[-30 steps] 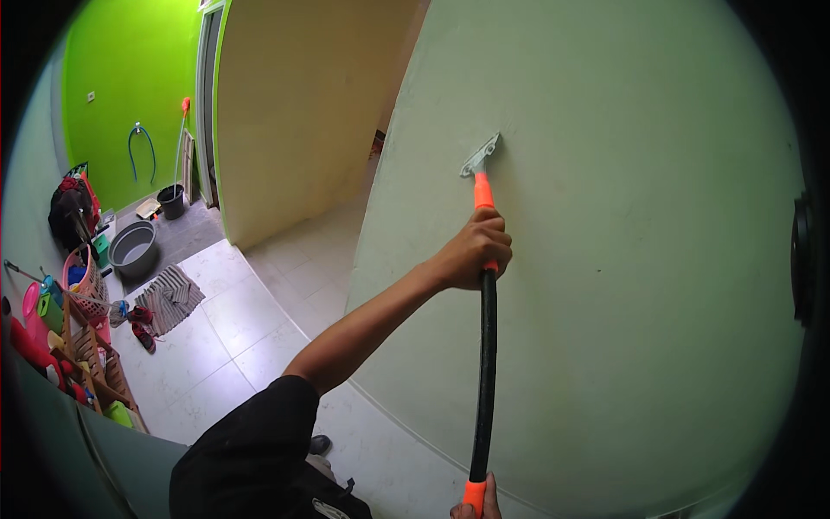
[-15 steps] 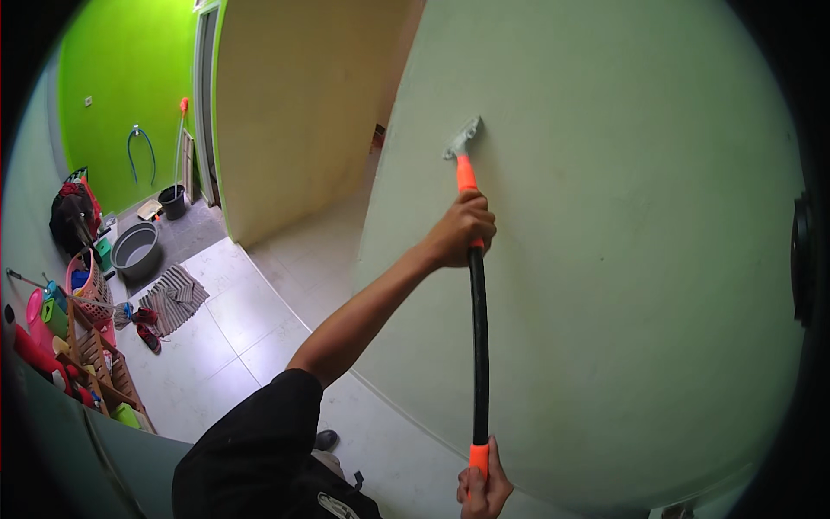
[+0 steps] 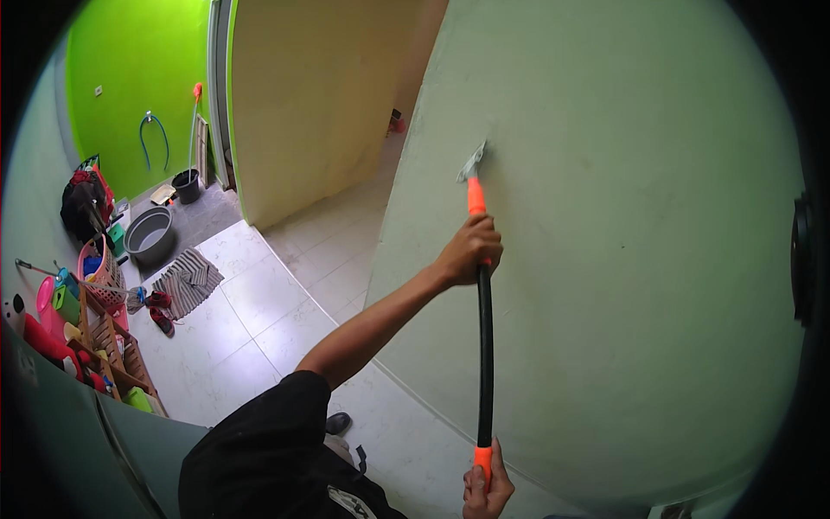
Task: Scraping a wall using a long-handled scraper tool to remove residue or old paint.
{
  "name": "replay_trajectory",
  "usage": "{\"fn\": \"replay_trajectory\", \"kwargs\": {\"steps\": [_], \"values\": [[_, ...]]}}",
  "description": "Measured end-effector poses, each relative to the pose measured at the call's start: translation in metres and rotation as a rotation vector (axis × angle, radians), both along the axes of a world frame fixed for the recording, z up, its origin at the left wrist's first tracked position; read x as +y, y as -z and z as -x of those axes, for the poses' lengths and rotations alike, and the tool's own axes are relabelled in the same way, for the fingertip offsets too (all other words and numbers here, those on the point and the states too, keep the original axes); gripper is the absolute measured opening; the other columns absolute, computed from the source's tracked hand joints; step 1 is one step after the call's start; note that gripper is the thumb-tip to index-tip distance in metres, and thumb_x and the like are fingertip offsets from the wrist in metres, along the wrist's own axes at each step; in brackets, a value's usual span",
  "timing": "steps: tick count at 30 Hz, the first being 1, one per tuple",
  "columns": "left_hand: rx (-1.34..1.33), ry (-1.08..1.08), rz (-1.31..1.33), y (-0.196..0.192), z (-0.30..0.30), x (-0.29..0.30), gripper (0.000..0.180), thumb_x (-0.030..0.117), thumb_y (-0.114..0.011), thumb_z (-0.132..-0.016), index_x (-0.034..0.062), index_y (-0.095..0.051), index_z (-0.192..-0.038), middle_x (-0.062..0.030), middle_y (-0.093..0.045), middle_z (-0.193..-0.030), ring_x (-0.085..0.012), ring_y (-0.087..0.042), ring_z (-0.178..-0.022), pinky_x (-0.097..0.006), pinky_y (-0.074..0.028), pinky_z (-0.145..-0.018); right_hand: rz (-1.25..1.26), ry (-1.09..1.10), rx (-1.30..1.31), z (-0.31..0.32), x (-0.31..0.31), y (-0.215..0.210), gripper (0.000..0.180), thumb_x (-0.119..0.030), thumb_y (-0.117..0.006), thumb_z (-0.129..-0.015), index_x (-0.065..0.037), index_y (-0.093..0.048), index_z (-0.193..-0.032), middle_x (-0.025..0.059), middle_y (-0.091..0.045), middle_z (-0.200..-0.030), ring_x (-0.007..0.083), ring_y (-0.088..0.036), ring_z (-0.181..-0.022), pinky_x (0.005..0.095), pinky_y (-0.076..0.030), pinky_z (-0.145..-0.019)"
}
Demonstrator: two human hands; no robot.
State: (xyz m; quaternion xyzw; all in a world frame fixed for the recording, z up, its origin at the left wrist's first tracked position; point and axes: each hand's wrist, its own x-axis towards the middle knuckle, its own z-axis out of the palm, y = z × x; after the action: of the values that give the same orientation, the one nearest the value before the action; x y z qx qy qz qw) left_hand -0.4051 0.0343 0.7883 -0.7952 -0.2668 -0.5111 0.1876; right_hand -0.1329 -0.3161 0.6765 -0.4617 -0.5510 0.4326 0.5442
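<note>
I hold a long scraper with a black shaft (image 3: pixel 485 346) and orange grips. Its small metal blade (image 3: pixel 472 162) rests against the pale green wall (image 3: pixel 622 259). My left hand (image 3: pixel 471 248) is stretched out and wrapped around the shaft just below the upper orange grip (image 3: pixel 476 197). My right hand (image 3: pixel 487 484) grips the lower orange end at the bottom edge of the view. The shaft runs almost vertically between both hands.
A white tiled floor (image 3: pixel 251 320) lies to the left, with a striped mat (image 3: pixel 186 281), a grey basin (image 3: pixel 149 233), a black bucket (image 3: pixel 186 184) and a mop by the bright green wall. Baskets, toys and a wooden rack (image 3: pixel 95 320) crowd the left side. A cream wall (image 3: pixel 303 104) stands behind.
The blade slid up and left along the wall half a second ago, then came back down a little. Both hands kept their grip on the shaft.
</note>
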Motion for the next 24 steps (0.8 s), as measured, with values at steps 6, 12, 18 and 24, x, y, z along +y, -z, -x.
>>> {"fn": "replay_trajectory", "kwargs": {"steps": [6, 12, 18, 24], "values": [[-0.219, -0.031, 0.081, 0.064, 0.011, -0.012, 0.030, -0.005, -0.070, -0.077, 0.0082, -0.048, -0.061, -0.0040, -0.046, -0.063, -0.0237, -0.054, -0.072, -0.044, -0.048, -0.104, 0.088, 0.002, -0.103, -0.001, -0.003, -0.001, 0.054, -0.012, -0.062, -0.100, 0.000, -0.051, -0.152, 0.0000, -0.057, -0.069, 0.0048, -0.049, -0.057, 0.0209, -0.039, -0.051], [-0.238, -0.095, 0.159, 0.086, 0.039, -0.014, 0.032, -0.006, -0.070, -0.079, 0.0071, -0.047, -0.062, -0.0030, -0.047, -0.063, -0.0228, -0.055, -0.072, -0.043, -0.048, -0.107, 0.173, 0.007, -0.211, 0.023, -0.012, 0.026, 0.054, -0.016, -0.067, -0.099, -0.002, -0.055, -0.150, 0.0067, -0.071, -0.083, 0.0081, -0.058, -0.066, 0.0255, -0.050, -0.065], [-0.250, -0.047, 0.064, 0.073, 0.064, -0.003, 0.033, -0.006, -0.071, -0.076, 0.0074, -0.046, -0.061, -0.0025, -0.047, -0.061, -0.0225, -0.053, -0.069, -0.042, -0.049, -0.102, 0.039, -0.058, -0.278, 0.051, -0.001, 0.020, 0.056, -0.015, -0.065, -0.100, -0.001, -0.051, -0.152, 0.0031, -0.064, -0.074, 0.0063, -0.056, -0.062, 0.0242, -0.049, -0.061], [-0.272, -0.072, 0.031, 0.064, 0.086, 0.007, 0.033, -0.007, -0.070, -0.072, 0.0118, -0.046, -0.058, -0.0029, -0.044, -0.058, -0.0230, -0.051, -0.064, -0.039, -0.046, -0.090, -0.012, -0.037, -0.402, 0.073, 0.005, -0.008, 0.054, -0.013, -0.063, -0.100, 0.001, -0.052, -0.151, 0.0088, -0.070, -0.079, 0.0082, -0.059, -0.064, 0.0248, -0.050, -0.063]]}}
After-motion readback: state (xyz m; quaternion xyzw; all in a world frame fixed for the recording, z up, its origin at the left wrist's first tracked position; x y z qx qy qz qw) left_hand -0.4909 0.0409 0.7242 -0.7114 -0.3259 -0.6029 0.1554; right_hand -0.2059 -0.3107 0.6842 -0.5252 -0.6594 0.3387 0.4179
